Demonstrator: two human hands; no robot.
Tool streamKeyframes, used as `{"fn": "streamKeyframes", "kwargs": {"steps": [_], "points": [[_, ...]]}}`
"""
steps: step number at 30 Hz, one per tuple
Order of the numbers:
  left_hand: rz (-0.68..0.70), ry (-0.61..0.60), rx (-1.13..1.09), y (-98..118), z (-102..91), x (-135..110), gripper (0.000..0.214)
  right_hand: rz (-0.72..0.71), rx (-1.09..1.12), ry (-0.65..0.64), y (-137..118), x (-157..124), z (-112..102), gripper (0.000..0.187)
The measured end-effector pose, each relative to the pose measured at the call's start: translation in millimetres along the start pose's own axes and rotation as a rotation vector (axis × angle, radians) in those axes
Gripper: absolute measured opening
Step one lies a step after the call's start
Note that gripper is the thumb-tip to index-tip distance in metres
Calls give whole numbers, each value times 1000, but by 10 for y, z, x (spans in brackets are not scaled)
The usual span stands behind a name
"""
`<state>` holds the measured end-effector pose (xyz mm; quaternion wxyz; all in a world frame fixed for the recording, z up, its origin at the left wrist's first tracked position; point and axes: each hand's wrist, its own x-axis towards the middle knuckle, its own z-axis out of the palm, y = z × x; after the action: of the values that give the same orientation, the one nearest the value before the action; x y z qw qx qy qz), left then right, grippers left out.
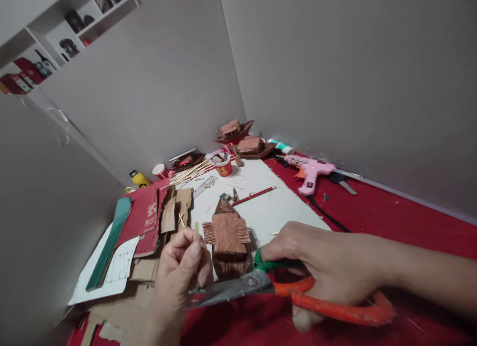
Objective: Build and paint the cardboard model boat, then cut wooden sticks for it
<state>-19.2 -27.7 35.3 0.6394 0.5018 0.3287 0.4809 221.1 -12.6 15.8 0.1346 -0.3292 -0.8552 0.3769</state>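
Between the thumb and fingers of my left hand is a thin, pale wooden strip, held upright. My right hand grips the green and orange handles of a pair of scissors. Their blades point left and reach just under my left fingertips, close together. Whether they touch the strip is hard to make out. Right behind the hands sits a brown model boat with a ridged roof and slatted side pieces.
Two finished-looking model boats stand by the wall corner. A pink glue gun lies right on the red cloth. A red paper cup, thin sticks, a pencil and cardboard surround the work.
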Motion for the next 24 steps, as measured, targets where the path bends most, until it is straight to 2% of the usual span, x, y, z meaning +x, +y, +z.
{"fn": "streamKeyframes", "kwargs": {"steps": [5,9,13,17,19,24], "points": [[18,-180,-21,-65,-77,38,14,25,24,-42,-10,5,7,39],[-10,-268,-19,-99,-54,49,14,13,-5,-55,-22,10,16,37],[-45,-284,-77,-101,-13,-1,16,-6,-4,-50,-38,-6,17,38],[9,-289,-227,18,-100,-73,14,-36,-40,-56,-17,-22,40,45],[85,-239,-255,121,-168,-78,15,-65,-60,-73,4,-24,56,45],[296,172,-117,301,-229,15,15,-70,-134,-33,18,-25,60,44]]}}
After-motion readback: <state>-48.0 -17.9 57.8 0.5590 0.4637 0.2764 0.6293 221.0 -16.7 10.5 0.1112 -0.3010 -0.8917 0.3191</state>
